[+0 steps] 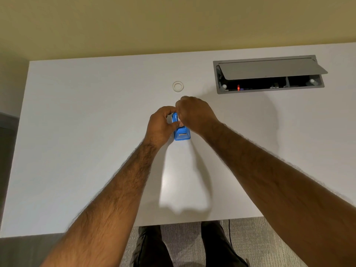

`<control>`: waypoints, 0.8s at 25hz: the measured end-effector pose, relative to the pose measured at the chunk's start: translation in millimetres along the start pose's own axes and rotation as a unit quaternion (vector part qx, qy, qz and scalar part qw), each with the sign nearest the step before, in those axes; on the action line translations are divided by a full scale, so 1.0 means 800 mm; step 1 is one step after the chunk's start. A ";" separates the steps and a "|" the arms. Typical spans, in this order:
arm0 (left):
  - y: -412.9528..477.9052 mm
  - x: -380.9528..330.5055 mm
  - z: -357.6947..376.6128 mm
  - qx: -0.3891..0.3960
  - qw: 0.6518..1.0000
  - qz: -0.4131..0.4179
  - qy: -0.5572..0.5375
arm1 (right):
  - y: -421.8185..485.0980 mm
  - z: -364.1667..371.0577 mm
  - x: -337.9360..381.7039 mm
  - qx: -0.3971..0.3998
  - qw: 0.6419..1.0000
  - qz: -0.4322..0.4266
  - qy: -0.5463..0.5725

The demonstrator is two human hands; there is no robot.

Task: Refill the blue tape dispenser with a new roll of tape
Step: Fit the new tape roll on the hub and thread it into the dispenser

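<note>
Blue tape dispenser [182,132], mid-desk [77,132]: my left hand [160,125] grips its body, right hand [195,114] pinches its top. Tape roll [178,86] near, toward far edge. I'd brace the base, lift straight.

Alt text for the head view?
Both hands work on a blue plastic tape dispenser on a white table: the left hand grips its side, the right hand curls over its top. A pale ring-shaped tape roll lies beyond them, apart; a grey hatch in the table stands open.

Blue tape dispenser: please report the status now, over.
Left hand grips blue plastic tape dispenser. Right hand curled over its top, hold hidden. Small whitish tape ring lies apart on white table.
</note>
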State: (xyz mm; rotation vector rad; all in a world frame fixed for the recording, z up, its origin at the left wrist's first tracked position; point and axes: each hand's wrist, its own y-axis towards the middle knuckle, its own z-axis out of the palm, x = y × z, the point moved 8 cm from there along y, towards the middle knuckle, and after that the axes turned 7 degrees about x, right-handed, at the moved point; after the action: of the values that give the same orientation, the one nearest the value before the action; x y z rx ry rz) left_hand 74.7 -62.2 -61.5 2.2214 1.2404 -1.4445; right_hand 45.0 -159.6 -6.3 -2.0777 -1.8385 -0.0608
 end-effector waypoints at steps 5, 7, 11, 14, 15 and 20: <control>-0.001 -0.001 -0.002 -0.011 1.000 -0.001 0.010 | 0.005 -0.005 0.009 0.014 0.999 -0.035 -0.003; -0.001 0.000 -0.002 -0.012 1.000 -0.001 0.009 | 0.003 -0.003 0.006 0.017 1.000 -0.026 -0.001; -0.003 -0.007 -0.003 -0.008 1.000 0.008 0.004 | -0.007 0.007 -0.006 0.014 0.999 0.016 0.028; -0.002 -0.008 -0.002 -0.002 1.000 0.017 0.009 | -0.019 0.012 -0.016 -0.005 0.996 0.039 0.076; -0.002 -0.007 -0.002 -0.001 1.000 0.018 0.010 | -0.025 0.013 -0.020 -0.020 0.994 0.046 0.095; -0.006 -0.002 0.001 -0.004 1.000 0.007 0.002 | -0.063 0.030 -0.048 -0.118 0.950 0.163 0.240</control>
State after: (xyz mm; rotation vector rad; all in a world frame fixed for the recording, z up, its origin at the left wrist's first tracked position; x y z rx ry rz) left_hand 70.0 -60.5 -59.5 2.2241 1.2274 -1.4275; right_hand -14.6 -184.6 -26.8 -2.2411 -1.2341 -0.6655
